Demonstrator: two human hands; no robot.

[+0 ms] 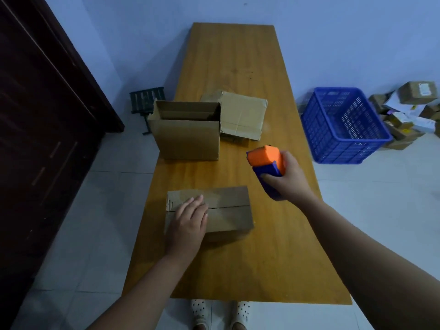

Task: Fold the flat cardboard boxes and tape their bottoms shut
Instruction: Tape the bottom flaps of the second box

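While the left hand lies flat with straight fingers on the upturned box, the right hand is curled firmly round a tape dispenser. It holds the dispenser in the air just beyond and to the right of that box, not touching it. The box sits bottom-up on the table, and the seam between its two closed flaps runs left to right. No tape shows on the seam, as far as I can tell.

The box looks empty and light, made of thin corrugated board: stiff across its panels, but with flaps that probably spring up once released. On the smooth wood it would likely slide under a pull of tape. A flat palm across the seam, where the left hand presses now at the left end, seems the right hold. It pins both flaps and weighs the box down without denting it. The dispenser looks like hard plastic and is best gripped by its handle, as it is.

Beyond the box stands an open box, upright, with flat cardboard lying just behind it. Well to the right of the box, on the floor, is a blue crate.
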